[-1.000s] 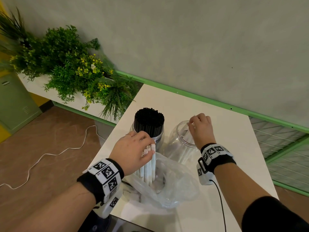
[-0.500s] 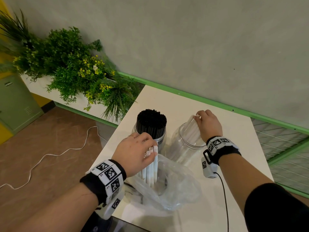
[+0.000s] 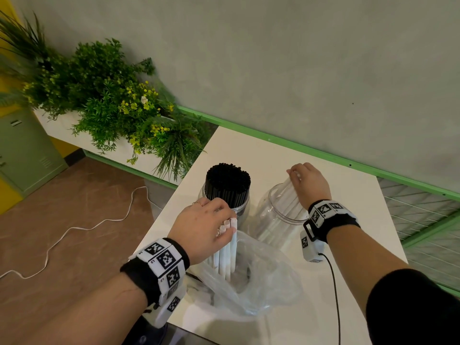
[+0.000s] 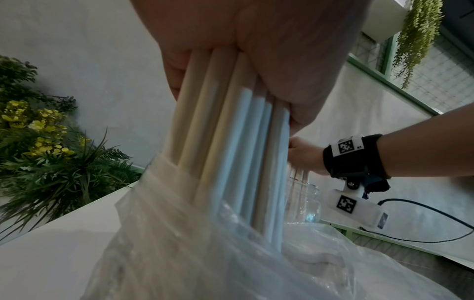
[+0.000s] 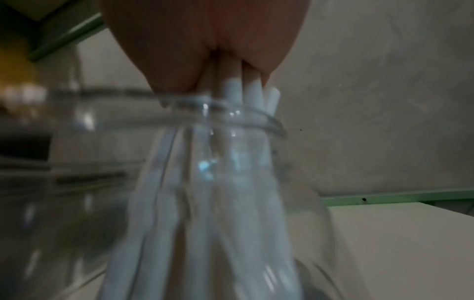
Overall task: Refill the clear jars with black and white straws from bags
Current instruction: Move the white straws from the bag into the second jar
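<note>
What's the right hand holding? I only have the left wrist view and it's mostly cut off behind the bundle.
Observer: The right hand grips a few white straws; the right wrist view shows them pinched between its fingers.
Operator: Where are their lower ends?
Observer: Inside the clear jar on the right, leaning against its far rim.
Operator: Other jar?
Observer: It is packed with black straws, standing upright behind the left hand.
Operator: Does my bundle stick out above the hand?
Observer: Yes, the head view shows the white bundle with its tips just past the fingers, lower ends in the plastic bag.
</note>
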The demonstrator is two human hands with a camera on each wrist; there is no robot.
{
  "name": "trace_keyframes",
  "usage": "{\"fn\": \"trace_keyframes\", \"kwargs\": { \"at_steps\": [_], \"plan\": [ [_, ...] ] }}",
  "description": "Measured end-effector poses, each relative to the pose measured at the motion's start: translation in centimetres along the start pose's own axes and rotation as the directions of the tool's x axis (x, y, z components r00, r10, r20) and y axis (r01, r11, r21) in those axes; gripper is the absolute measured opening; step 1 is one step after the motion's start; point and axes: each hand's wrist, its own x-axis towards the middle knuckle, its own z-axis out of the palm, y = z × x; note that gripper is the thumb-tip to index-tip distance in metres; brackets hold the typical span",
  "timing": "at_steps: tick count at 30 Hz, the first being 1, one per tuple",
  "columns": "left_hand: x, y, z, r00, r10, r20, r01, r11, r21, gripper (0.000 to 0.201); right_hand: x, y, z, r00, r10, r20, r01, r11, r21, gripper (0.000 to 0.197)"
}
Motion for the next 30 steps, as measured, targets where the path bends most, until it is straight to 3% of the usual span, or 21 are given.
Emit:
{"fn": "trace_keyframes", "kwargs": {
  "at_steps": [2, 6, 12, 14, 17, 19, 23, 28, 30],
  "plan": [
    [0.0, 0.0, 0.0, 1.0, 0.0, 0.001, 0.0, 1.0, 0.001, 0.027, 0.5, -0.2, -0.3, 1.0, 0.016, -0.007, -0.016, 0.998, -0.057, 0.026],
    [0.1, 0.0, 0.0, 1.0, 0.001, 0.0, -0.001, 1.0, 0.004, 0.028, 0.1, 0.4, 0.1, 0.986, 0.084, 0.142, -0.043, 0.961, -0.272, 0.032],
    [0.1, 0.0, 0.1, 1.0, 0.003, 0.002, -0.003, 1.0, -0.001, 0.029, -0.6, 0.0, -0.5, 0.993, 0.111, 0.048, -0.099, 0.973, -0.211, 0.041],
    [0.1, 0.0, 0.0, 1.0, -0.002, 0.01, 0.002, 1.0, -0.001, 0.028, -1.3, -1.1, -1.0, 0.996, 0.079, -0.031, -0.082, 0.988, -0.134, 0.042],
    [0.2, -0.1, 0.0, 1.0, -0.009, 0.014, 0.009, 1.0, -0.001, 0.029, -3.6, -4.3, -1.7, 0.992, -0.048, -0.116, 0.06, 0.993, 0.103, 0.044],
    [0.3, -0.2, 0.0, 1.0, -0.01, 0.014, 0.01, 1.0, -0.003, 0.031, -5.8, -6.9, -1.7, 0.992, -0.12, -0.04, 0.126, 0.935, 0.332, 0.048],
    [0.4, -0.2, -0.1, 0.999, -0.01, 0.037, 0.011, 1.0, -0.003, 0.035, -9.9, -10.5, -0.4, 0.979, -0.161, 0.124, 0.034, 0.731, 0.682, 0.053],
    [0.1, -0.9, -0.6, 0.992, -0.054, 0.113, 0.07, 0.987, -0.143, 0.051, -12.5, -12.0, 1.8, 0.91, -0.2, 0.363, -0.147, 0.662, 0.735, 0.074],
    [-0.1, -1.3, -1.0, 0.991, -0.064, 0.118, 0.088, 0.974, -0.211, 0.055, -12.8, -12.0, 2.5, 0.9, -0.177, 0.398, -0.197, 0.648, 0.735, 0.075]
  ]
}}
